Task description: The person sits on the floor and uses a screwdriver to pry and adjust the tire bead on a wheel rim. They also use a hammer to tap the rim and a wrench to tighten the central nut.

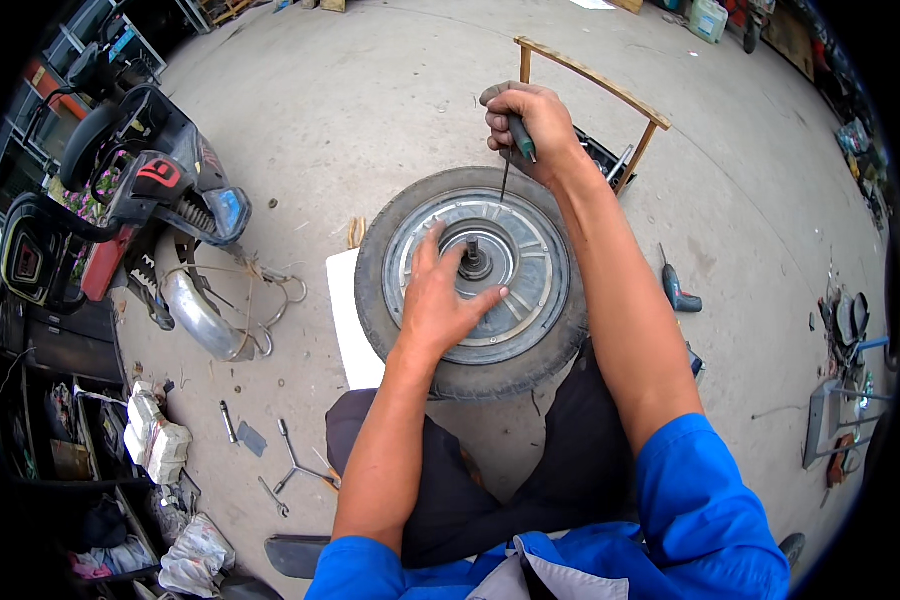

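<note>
A scooter wheel (375,290) with a black tyre lies flat in front of my knees. Its grey metal hub cover (515,318) faces up, with small bolts round its rim and an axle (473,248) standing at the centre. My left hand (442,300) rests on the cover with its fingers spread about the axle, holding nothing. Above the wheel's far side, my right hand (532,125) is closed round a T-handle hex key (522,138) with a dark green handle. The key's thin shaft points down to the cover's far rim; its tip is too small to make out.
A partly stripped scooter (160,190) stands at left, beside a shelf with white blocks (157,440). A Y-shaped wrench (295,460) lies near my left knee. Beyond the wheel is a wooden frame (595,78) over a toolbox; a power drill (677,290) lies right.
</note>
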The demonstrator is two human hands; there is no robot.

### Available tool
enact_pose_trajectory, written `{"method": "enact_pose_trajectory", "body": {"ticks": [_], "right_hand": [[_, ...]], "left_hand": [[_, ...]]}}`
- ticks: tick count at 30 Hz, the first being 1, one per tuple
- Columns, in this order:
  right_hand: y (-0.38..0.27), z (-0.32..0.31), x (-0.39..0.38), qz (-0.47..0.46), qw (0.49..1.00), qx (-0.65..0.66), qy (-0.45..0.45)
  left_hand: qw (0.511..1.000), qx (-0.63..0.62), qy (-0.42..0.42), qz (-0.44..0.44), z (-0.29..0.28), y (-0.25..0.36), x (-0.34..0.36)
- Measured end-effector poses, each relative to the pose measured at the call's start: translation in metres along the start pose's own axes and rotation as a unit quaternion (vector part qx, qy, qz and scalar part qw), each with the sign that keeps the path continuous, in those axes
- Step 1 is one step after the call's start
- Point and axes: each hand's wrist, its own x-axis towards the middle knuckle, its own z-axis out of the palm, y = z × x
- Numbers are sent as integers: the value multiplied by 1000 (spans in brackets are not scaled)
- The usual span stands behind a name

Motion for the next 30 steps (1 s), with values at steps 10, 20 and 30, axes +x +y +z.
{"method": "enact_pose_trajectory", "body": {"ticks": [10,20,30], "right_hand": [[25,26,12,-7,994,63,-84],[31,27,14,17,995,53,-86],[30,20,16,20,996,49,-74]], "left_hand": [[1000,3,5,8,1,1,2],[1000,13,-7,-5,1,2,1],[1000,19,-22,-2,0,1,1]]}}
